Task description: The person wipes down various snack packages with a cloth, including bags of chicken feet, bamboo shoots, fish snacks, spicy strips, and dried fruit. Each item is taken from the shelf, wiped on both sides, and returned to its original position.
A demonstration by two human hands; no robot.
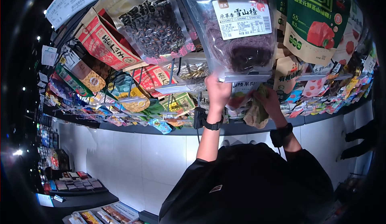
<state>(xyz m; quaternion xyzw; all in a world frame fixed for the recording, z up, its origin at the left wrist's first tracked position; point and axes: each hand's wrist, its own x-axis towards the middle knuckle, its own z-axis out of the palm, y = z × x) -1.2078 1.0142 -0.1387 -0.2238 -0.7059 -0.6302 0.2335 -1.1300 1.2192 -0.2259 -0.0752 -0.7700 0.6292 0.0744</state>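
Note:
My left hand (219, 90) is raised at the shelf, closed, just under a large clear bag of dark red hawthorn snacks (245, 53) with a white label. Its fingertips are hidden behind the price strip (246, 77), so what they grip does not show. My right hand (270, 102) is closed on the upper part of a crumpled brown and green snack bag (256, 113), which hangs below the price strip. Between the two hands, a hawthorn pouch (240, 93) with a pale label shows in part.
Hanging snack bags crowd the curved rack, including a black melon seed bag (155, 29) and a green hawthorn pouch (317, 23). Metal hooks and price strips jut out among them. Behind me is pale tiled floor (132, 159). Another person's legs (360, 139) stand at the right.

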